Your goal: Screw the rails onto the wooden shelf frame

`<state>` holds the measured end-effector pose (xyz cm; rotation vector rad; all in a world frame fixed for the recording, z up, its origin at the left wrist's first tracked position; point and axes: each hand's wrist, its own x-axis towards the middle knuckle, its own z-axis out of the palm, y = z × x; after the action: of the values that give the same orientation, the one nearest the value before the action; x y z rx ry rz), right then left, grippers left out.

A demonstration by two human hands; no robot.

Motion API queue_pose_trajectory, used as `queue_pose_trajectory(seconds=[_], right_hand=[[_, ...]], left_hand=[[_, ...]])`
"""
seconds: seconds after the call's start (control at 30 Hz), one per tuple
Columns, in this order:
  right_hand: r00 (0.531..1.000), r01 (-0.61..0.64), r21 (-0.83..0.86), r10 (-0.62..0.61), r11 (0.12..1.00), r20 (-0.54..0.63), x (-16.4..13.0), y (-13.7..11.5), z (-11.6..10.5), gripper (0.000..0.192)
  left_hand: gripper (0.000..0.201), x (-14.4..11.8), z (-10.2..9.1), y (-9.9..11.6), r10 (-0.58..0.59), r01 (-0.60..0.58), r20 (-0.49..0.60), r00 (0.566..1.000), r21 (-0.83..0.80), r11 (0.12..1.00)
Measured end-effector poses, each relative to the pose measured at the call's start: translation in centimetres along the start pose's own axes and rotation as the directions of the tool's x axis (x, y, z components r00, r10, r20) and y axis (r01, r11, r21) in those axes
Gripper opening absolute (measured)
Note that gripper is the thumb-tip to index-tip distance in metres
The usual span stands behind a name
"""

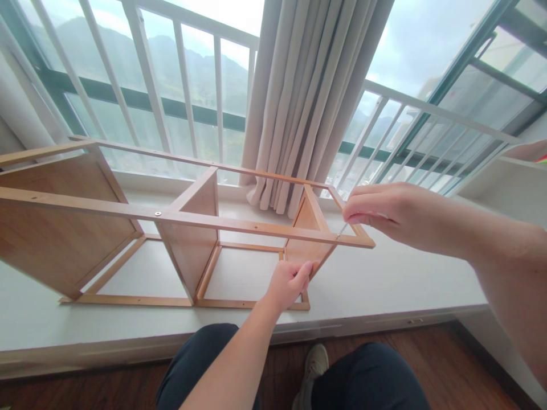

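Hands steady a wooden shelf frame point(179, 228) lying on its side on a white window surface point(384, 279).

The left hand point(288, 282) closes its grip on the end panel's lower edge; above and right of it, the right hand point(384, 212) pinches a thin metal tool point(343, 229) (tip at the frame's top corner).

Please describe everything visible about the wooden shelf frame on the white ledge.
The wooden shelf frame looks like light bamboo or wood, lying on its side on the white ledge by the window. Thin rails join three flat panels. The left hand grips the end panel's lower edge; the right hand pinches a thin tool at the top corner.
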<state>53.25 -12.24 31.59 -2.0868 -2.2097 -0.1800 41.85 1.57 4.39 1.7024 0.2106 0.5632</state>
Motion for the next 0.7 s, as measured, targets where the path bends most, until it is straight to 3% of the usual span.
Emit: queue_pose_trajectory(seconds=[0.5,0.7], right_hand=[[1.0,-0.021,-0.065,0.022,0.998,0.011,-0.21,0.18,0.23,0.021],[0.999,-0.009,-0.072,0.006,0.997,-0.034,-0.26,0.31,0.48,0.023]], left_hand=[[0.071,-0.06,-0.06,0.15,0.001,-0.001,0.0,1.0,0.007,1.0],[0.071,0.02,0.04,-0.19,0.0,0.0,0.003,1.0,0.006,1.0]])
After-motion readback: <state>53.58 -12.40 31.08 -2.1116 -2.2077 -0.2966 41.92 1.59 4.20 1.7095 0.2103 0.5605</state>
